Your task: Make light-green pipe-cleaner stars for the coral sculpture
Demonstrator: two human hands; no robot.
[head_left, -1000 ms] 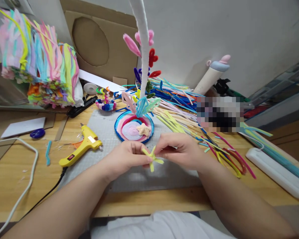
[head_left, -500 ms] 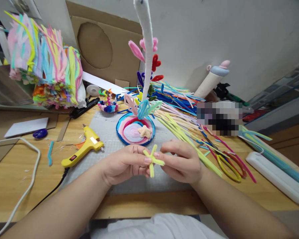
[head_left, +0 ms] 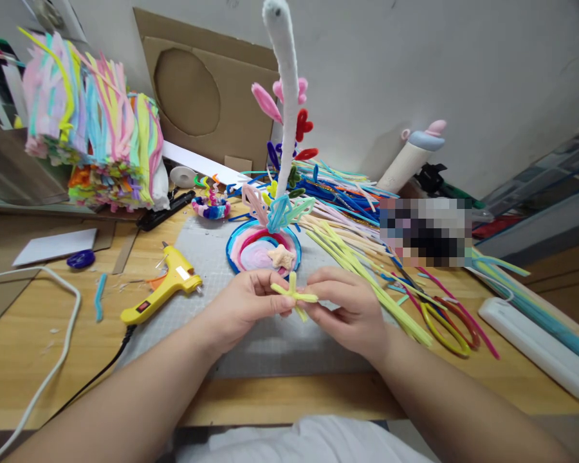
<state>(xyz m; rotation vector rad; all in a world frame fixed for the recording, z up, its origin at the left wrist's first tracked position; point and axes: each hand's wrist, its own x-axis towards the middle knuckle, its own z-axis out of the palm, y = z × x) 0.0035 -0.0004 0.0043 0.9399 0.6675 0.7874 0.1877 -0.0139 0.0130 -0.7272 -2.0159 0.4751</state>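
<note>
A small pale-yellow pipe cleaner star [head_left: 293,294], with several narrow arms, is held above the grey cutting mat [head_left: 251,360]. My left hand [head_left: 251,297] pinches it near its middle between thumb and fingers. From the other side, my right hand [head_left: 350,307] closes its thumb and fingers on the tip of the right-pointing arm. Just behind stands a round pipe cleaner base [head_left: 229,247] in blue, pink and lilac rings, bearing a beige star [head_left: 280,257]. A tall white fuzzy stem [head_left: 288,109] rises there, with coloured loops and petals around it.
A yellow glue gun [head_left: 166,283] lies left, its cord running forward. Yellow pipe cleaners [head_left: 367,283] and scissors [head_left: 446,328] lie right, beside a white power strip [head_left: 531,341]. Bundled pipe cleaners [head_left: 91,122] and cardboard [head_left: 246,71] stand at the back.
The yellow star has turned in my fingers and tilted flatter, rising slightly. My right hand has moved in a little and its fingers now close on one arm tip.
</note>
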